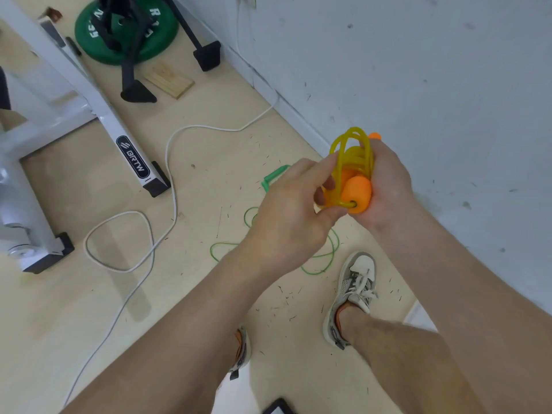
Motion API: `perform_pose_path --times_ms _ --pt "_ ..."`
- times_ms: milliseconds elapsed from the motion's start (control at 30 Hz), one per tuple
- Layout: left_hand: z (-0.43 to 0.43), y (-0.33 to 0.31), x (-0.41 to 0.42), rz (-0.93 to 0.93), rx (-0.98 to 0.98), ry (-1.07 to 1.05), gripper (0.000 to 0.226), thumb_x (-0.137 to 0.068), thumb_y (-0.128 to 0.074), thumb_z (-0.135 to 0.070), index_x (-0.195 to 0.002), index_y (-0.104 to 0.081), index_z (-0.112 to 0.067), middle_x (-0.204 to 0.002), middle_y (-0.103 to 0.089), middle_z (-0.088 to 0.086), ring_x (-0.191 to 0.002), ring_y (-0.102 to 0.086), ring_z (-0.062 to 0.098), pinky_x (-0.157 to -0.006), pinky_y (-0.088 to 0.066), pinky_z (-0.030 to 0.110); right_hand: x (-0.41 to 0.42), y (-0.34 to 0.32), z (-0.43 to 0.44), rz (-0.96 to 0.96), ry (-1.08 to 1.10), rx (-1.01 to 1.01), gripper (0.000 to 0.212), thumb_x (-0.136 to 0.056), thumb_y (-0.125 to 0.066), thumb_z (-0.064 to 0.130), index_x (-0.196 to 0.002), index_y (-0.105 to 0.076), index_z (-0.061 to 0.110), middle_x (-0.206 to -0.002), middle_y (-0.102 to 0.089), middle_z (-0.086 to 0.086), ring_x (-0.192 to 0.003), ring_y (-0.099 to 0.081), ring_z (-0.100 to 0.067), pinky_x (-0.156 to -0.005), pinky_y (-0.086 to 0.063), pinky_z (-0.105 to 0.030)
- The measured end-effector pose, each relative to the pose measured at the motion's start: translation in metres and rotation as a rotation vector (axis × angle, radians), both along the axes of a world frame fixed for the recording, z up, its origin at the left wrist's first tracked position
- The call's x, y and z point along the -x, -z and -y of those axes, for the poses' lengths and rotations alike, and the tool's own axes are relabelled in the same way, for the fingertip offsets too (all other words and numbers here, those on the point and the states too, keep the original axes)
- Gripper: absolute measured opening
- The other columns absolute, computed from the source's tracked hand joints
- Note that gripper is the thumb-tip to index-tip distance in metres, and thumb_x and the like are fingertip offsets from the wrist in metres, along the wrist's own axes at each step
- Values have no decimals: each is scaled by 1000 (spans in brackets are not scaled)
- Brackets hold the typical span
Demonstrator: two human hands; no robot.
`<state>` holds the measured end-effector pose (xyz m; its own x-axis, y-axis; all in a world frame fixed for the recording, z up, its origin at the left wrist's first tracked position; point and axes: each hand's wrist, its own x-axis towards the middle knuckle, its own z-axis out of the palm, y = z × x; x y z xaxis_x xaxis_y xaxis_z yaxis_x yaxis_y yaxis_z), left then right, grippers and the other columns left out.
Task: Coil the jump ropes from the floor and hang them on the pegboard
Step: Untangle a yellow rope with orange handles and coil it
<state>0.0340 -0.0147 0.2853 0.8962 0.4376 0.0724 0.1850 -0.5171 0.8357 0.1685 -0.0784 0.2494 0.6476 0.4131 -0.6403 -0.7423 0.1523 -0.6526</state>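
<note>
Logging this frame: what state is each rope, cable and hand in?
Yellow plastic jump rope with orange foam handles: coiled, held off the floor.
Green plastic jump rope: loose on the floor, uncoiled.
Left hand: pinches the yellow coil.
Right hand: grips the orange handles and coil.
White cable: slack on the floor.

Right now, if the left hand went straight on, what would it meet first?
The yellow rope coil in the right hand; fingertips of the left hand seem to pinch it.
</note>
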Motion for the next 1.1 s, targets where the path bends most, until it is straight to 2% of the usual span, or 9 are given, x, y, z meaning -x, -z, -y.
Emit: perform_pose_path --times_ms 100,267,467,667,767,833,900,1000,1100 --pt "8 -3 1 49 188 -118 56 -76 -76 -6 -127 -59 -21 -88 -60 -9 -72 -56 6 -69 -48 23 -2 0 -1 -34 46 -18 24 -90 -62 30 -74 -52 15 -59 -52 -4 -49 -55 -20 -50 -48 -29" --pt "12 -1 3 80 97 -149 73 -80 -68 1 -143 -42 -25 -88 -59 -13 -79 -57 9 -75 -52 30 -1 -1 -4 -13 51 22 17 -88 -64 26 -77 -57 15 -64 -54 -5 -56 -55 -21 -53 -48 -31" --pt "24 -7 1 99 108 -264 70 -77 -64 -6 -135 -42 -39 -91 -63 -14 -82 -62 4 -76 -55 35 -7 -2 -5 -13 58 17 25 -83 -66 29 -101 -61 12 -90 -58 -13 -78 -60 -28 -64 -52 -38" --pt "25 -15 1 106 53 -273 73 -79 -73 -9 -125 -32 -49 -98 -63 -18 -87 -64 -2 -82 -55 34 -5 -4 -7 -41 114 -38 20 -90 -59 34 -88 -56 14 -72 -54 -7 -69 -58 -25 -56 -51 -32" --pt "22 -16 0 169 272 -391 62 -75 -79 -5 -107 -41 -43 -93 -62 -11 -81 -69 5 -75 -57 29 -2 -9 -13 -57 180 -99 26 -92 -55 35 -76 -53 15 -72 -55 -9 -76 -58 -28 -61 -53 -34" --pt "24 -13 -2 221 519 -500 52 -74 -79 -1 -97 -46 -34 -88 -66 -3 -77 -71 11 -69 -56 26 0 -14 -16 -63 217 -150 32 -95 -52 34 -72 -51 13 -68 -55 -12 -69 -60 -29 -58 -54 -35" --pt "29 -11 -4 241 650 -533 40 -73 -79 0 -94 -54 -22 -85 -71 1 -79 -72 14 -71 -55 25 0 -16 -17 -49 220 -168 36 -97 -48 33 -70 -50 10 -71 -56 -15 -59 -60 -29 -51 -53 -34" --pt "33 -10 -7 250 696 -481 36 -73 -80 1 -97 -63 -18 -90 -75 -1 -86 -71 12 -80 -57 27 -1 -17 -18 -18 226 -156 36 -96 -45 32 -70 -51 8 -86 -56 -21 -63 -61 -31 -53 -54 -34" --pt "26 -10 -10 222 628 -478 38 -69 -83 -4 -98 -66 -22 -83 -74 -4 -79 -69 9 -77 -57 31 -1 -13 -19 -56 179 -185 33 -94 -45 36 -78 -52 8 -95 -53 -19 -78 -57 -30 -63 -54 -35"
